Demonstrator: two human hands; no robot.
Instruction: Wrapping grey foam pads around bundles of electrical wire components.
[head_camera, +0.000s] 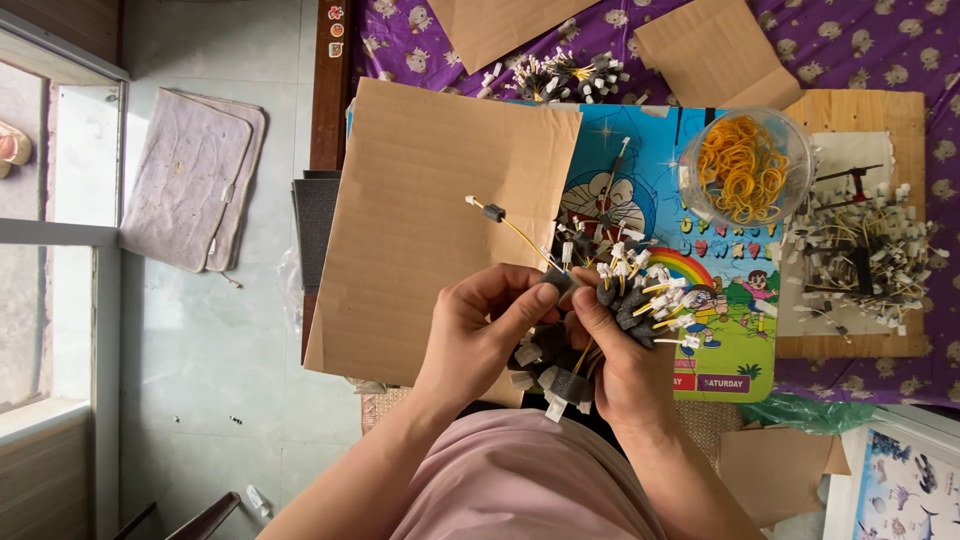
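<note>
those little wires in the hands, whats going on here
A person is gathering short yellow wires with white plugs and grey foam sleeves into a bundle. The right hand grips the bundle, while the left hand pinches it at the top. One loose wire sticks out over a cardboard sheet. A clear tub of rubber bands and a pile of more wires sit beyond.

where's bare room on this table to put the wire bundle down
The big brown cardboard sheet left of both hands is bare. The colourful cartoon board has some room above the bundle. Crowded: the clear tub of yellow rubber bands and the wire pile at right.
</note>
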